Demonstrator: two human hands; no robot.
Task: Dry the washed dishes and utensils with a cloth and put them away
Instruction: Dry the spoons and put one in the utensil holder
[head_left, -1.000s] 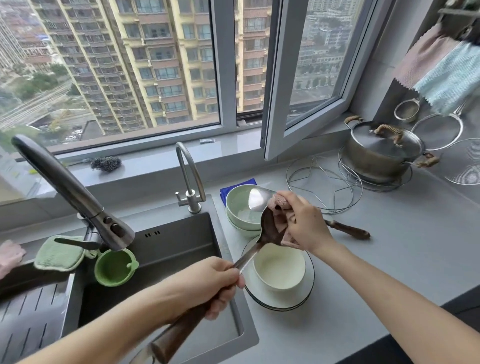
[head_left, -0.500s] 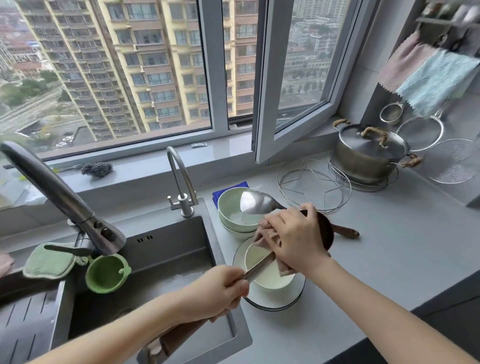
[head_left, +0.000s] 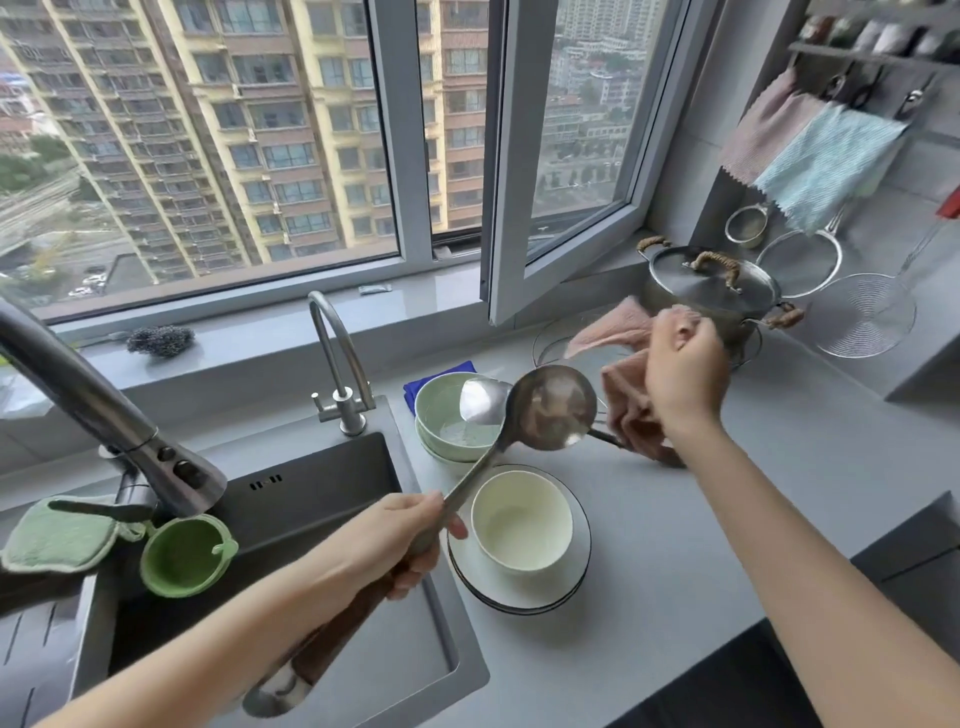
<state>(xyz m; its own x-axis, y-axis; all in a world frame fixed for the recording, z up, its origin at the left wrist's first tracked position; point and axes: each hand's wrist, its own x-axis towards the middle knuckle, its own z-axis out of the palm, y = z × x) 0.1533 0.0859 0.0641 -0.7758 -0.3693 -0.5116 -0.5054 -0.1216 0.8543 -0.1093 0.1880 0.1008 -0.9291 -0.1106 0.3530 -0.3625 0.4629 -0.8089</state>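
My left hand (head_left: 387, 545) grips the handle of a steel ladle (head_left: 550, 408), whose bowl is lifted over the counter with its hollow facing me. To the right of the ladle bowl, my right hand (head_left: 683, 371) holds a pink cloth (head_left: 626, 410), which is apart from the ladle. A cream bowl (head_left: 522, 527) sits on white plates (head_left: 519, 597) beside the sink. Behind it, stacked green bowls (head_left: 449, 423) hold a second steel spoon (head_left: 480, 400).
The dark sink (head_left: 322, 519) lies at lower left with a large tap (head_left: 104, 410) and a small tap (head_left: 337, 364). A lidded steel pot (head_left: 711, 291) stands at back right. Strainers (head_left: 862, 314) and cloths (head_left: 826, 161) hang on the right wall. An open window sash (head_left: 561, 156) juts over the counter.
My right hand has pulled the pink cloth off the ladle bowl and moved it up and to the right. The ladle bowl, wrapped before, now shows bare.
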